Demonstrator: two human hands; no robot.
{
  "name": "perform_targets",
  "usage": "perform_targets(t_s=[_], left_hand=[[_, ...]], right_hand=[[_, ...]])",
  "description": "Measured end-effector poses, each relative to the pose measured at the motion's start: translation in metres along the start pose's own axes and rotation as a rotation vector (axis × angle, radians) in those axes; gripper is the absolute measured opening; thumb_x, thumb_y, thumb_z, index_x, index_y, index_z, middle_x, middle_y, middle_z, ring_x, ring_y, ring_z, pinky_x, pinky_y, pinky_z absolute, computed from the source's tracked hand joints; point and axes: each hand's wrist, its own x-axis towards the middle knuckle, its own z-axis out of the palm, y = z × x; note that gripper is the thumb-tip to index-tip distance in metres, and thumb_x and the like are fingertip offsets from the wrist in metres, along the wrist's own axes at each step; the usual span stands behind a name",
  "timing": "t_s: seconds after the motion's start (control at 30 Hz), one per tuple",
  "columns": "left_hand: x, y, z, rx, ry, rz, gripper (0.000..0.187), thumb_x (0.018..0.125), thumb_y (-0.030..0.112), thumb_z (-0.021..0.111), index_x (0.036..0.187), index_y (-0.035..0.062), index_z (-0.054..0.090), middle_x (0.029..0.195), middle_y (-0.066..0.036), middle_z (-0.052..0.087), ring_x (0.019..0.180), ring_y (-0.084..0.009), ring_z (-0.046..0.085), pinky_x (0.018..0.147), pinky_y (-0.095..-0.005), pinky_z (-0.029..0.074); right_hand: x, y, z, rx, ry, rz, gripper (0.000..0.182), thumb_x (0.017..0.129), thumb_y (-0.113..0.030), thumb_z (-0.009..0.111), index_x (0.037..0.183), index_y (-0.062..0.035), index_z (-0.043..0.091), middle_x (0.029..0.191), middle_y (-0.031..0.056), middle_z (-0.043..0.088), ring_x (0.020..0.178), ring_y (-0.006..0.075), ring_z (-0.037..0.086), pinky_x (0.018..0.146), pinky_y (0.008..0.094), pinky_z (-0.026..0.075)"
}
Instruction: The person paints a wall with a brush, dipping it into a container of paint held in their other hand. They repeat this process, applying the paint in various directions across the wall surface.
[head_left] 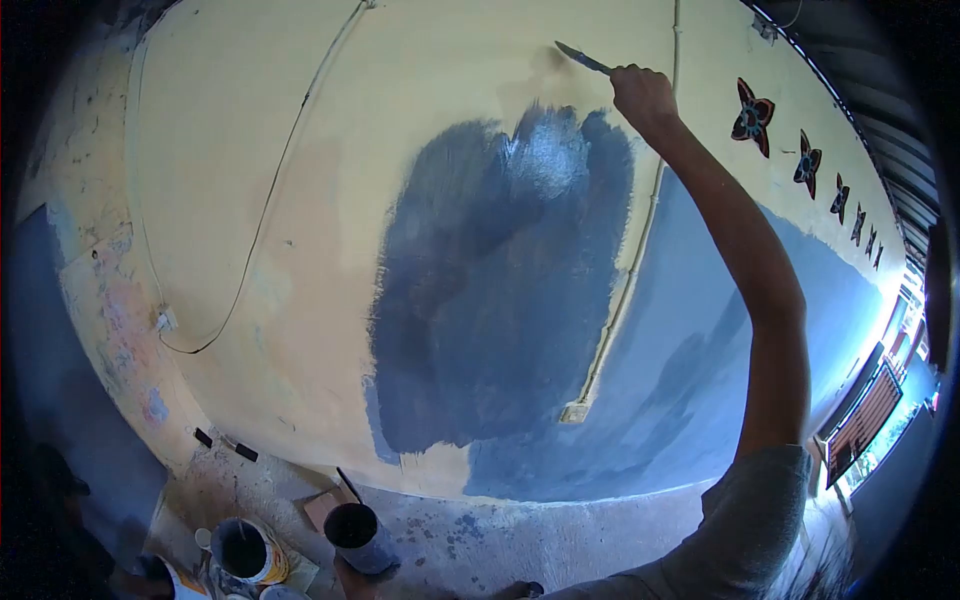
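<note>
Right hand: the right hand [643, 95] is the only hand I can see, so it is the near one. Its grip is closed tight round the brush handle.
Brush: the brush [581, 59] sticks out of the fist toward 10 o'clock, and that is its long way too. Its tip touches the cream wall [420, 70].
Blue patch: the wet blue patch [500, 280] starts just under the brush tip, at 6 o'clock from it.
Arm: stretched long and high, from the shoulder at 5 o'clock up to the fist.
Left hand: out of sight.
Floor: paint cans [250, 550] stand far below, at 7 o'clock.
</note>
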Motion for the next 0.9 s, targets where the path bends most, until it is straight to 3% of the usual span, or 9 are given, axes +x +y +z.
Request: perform_targets(t_s=[0.1,0.2,0.27,0.47,0.57,0.73,0.8,0.83,0.9], left_hand=[[-0.010,0.005,-0.003,0.014,-0.014,-0.028,0.068,0.070,0.041,0.058,0.126,0.0078,0.040,0.117,-0.009,0.053,0.101,-0.0295,0.056,0.083,-0.0484,0.048],[-0.020,0.010,-0.001,0.018,-0.021,-0.046,0.070,0.067,0.040,0.061,0.126,0.0075,0.039,0.117,-0.009,0.053,0.101,-0.0289,0.056,0.083,-0.0478,0.048],[-0.021,0.014,-0.005,0.030,-0.025,-0.045,0.072,0.066,0.039,0.062,0.126,0.0073,0.039,0.117,-0.009,0.053,0.101,-0.0285,0.056,0.083,-0.0474,0.047],[-0.013,0.022,-0.006,0.042,-0.014,-0.019,0.078,0.060,0.036,0.067,0.126,0.0066,0.038,0.117,-0.009,0.052,0.100,-0.0274,0.055,0.083,-0.0461,0.047],[-0.007,0.026,-0.011,0.062,0.000,-0.005,0.081,0.057,0.034,0.070,0.126,0.0063,0.038,0.117,-0.009,0.052,0.100,-0.0268,0.055,0.083,-0.0455,0.047],[0.003,0.031,-0.018,0.095,0.010,0.005,0.086,0.053,0.031,0.074,0.126,0.0058,0.037,0.117,-0.009,0.052,0.100,-0.0259,0.055,0.084,-0.0445,0.047],[0.000,0.032,-0.019,0.106,-0.006,-0.006,0.088,0.051,0.030,0.075,0.126,0.0056,0.037,0.117,-0.009,0.052,0.100,-0.0255,0.054,0.084,-0.0441,0.047],[-0.001,0.033,-0.019,0.109,-0.014,-0.010,0.089,0.050,0.030,0.076,0.126,0.0054,0.037,0.116,-0.009,0.051,0.100,-0.0253,0.054,0.084,-0.0439,0.047],[-0.005,0.033,-0.018,0.114,-0.030,-0.023,0.091,0.049,0.029,0.078,0.126,0.0052,0.036,0.116,-0.009,0.051,0.100,-0.0249,0.054,0.084,-0.0435,0.047]], right_hand=[[-0.026,-0.026,0.008,0.108,0.165,-0.233,0.011,0.076,-0.008,0.053,0.083,-0.0039,0.061,0.079,0.0147,0.064,0.072,0.0284,0.065,0.062,0.0409,0.052],[-0.062,-0.087,0.044,0.063,-0.278,-0.424,0.011,0.073,-0.008,0.055,0.078,-0.0053,0.064,0.083,0.0147,0.065,0.075,0.0300,0.065,0.063,0.0402,0.053],[-0.091,-0.112,0.041,0.133,-0.274,-0.592,0.010,0.071,-0.007,0.056,0.075,-0.0045,0.065,0.083,0.0148,0.065,0.076,0.0291,0.065,0.063,0.0400,0.053],[-0.071,-0.113,0.015,0.130,-0.259,-0.648,0.010,0.071,-0.008,0.057,0.076,-0.0049,0.065,0.081,0.0137,0.065,0.075,0.0273,0.065,0.063,0.0400,0.052],[0.003,-0.081,0.046,-0.032,0.058,-0.521,0.010,0.073,-0.009,0.056,0.076,-0.0067,0.065,0.082,0.0112,0.065,0.077,0.0258,0.065,0.062,0.0382,0.053],[0.009,-0.087,-0.004,-0.028,0.166,-0.219,0.009,0.075,-0.006,0.054,0.077,-0.0050,0.063,0.083,0.0117,0.063,0.076,0.0266,0.065,0.063,0.0374,0.054],[-0.016,-0.106,0.037,-0.037,-0.045,-0.429,0.012,0.074,-0.004,0.055,0.082,-0.0037,0.064,0.084,0.0128,0.063,0.075,0.0266,0.065,0.060,0.0383,0.055],[-0.041,-0.119,0.084,0.076,0.017,-0.617,0.014,0.074,-0.004,0.055,0.085,-0.0033,0.063,0.086,0.0147,0.064,0.075,0.0281,0.065,0.058,0.0389,0.055],[-0.104,-0.161,0.079,0.015,-0.173,-0.659,0.009,0.074,-0.006,0.055,0.077,-0.0040,0.064,0.085,0.0137,0.062,0.076,0.0282,0.064,0.061,0.0401,0.054]])
